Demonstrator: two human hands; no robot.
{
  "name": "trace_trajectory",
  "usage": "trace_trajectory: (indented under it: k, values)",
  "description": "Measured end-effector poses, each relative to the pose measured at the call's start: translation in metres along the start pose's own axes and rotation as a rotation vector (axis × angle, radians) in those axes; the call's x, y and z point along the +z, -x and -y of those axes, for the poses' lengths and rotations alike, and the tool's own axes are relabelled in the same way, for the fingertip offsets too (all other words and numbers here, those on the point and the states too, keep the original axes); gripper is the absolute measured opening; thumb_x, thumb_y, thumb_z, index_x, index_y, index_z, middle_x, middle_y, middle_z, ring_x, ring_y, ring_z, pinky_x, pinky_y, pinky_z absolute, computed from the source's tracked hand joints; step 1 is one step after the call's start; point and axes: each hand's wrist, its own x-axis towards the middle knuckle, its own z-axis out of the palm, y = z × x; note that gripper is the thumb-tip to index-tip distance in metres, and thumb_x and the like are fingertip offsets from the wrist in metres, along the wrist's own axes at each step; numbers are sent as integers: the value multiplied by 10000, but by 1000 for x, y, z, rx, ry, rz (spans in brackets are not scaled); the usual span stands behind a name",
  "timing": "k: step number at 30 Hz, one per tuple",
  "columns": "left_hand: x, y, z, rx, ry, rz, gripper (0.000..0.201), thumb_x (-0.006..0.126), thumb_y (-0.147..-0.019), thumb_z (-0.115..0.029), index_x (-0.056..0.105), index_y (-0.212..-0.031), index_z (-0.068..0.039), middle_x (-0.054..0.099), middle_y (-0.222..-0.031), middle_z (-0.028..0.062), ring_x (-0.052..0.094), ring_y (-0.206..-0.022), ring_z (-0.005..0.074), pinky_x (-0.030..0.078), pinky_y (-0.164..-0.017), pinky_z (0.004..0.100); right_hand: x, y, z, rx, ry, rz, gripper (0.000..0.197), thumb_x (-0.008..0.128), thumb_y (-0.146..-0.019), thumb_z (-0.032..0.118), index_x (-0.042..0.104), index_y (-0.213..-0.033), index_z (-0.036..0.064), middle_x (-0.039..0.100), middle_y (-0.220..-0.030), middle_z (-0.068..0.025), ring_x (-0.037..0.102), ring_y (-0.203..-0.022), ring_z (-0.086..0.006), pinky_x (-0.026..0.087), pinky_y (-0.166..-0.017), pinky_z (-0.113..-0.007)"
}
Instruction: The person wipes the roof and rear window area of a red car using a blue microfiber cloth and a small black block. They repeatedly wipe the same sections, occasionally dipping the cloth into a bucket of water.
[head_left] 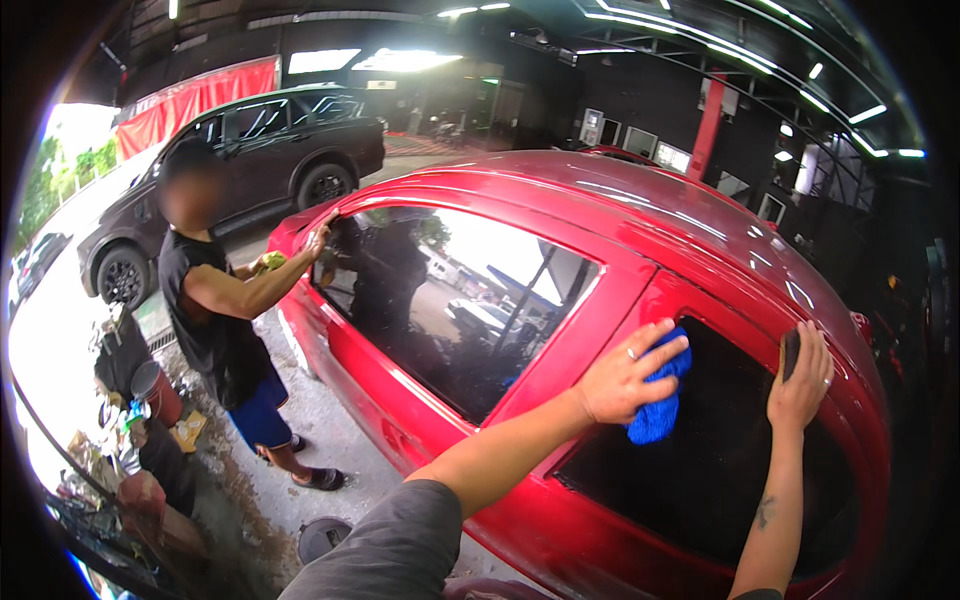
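Note:
My left hand is pressed over a bunched blue cloth, its fingers partly spread, beside the pillar between two side windows of a red car. The cloth overlaps the edge of the nearer dark window. Farther right, my right hand grips a small dark pad at the upper edge of that same window, below the roof rail. Just which face of the pad meets the car cannot be made out. The farther side window carries reflections.
A person in a black sleeveless top stands at the car's far left end, one hand on it, a yellow-green item in the other. Behind is a dark SUV. A reddish bucket and clutter line the left; a round black lid lies on the floor.

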Motion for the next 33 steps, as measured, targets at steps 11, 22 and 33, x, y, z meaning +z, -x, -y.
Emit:
trace_trajectory:
  k: [11, 22, 33]
  values:
    - [6, -135, 90, -458, -206, -201, 442, 920, -688, -201, 795, -1096, -88, 745, -1176, 178, 706, -1075, 430, 581, -957, 511, -16, -9, 13, 7, -147, 17, 707, 791, -916, 124, 587, -1593, 134, 583, -1603, -94, 496, -1544, -343, 321, -1327, -552]
    - [36, -148, 30, -194, -137, -31, 504, 832, -616, -132, 754, -1113, -115, 660, -1137, 172, 662, -1080, 430, 600, -838, 523, -25, 1, -13, -83, -208, -20, 588, 768, -984, 124, 642, -1558, 119, 630, -1603, -79, 519, -1549, -336, 370, -1285, -534]
    - [-7, 19, 14, 4, 25, -54, 382, 911, -707, -246, 743, -1037, -153, 712, -1357, 159, 678, -1195, 409, 604, -960, 507, 13, -70, 153, -232, -302, -16, 592, 729, -1030, 365, 667, -1518, 34, 653, -1596, -171, 552, -1539, -379, 355, -1295, -578]
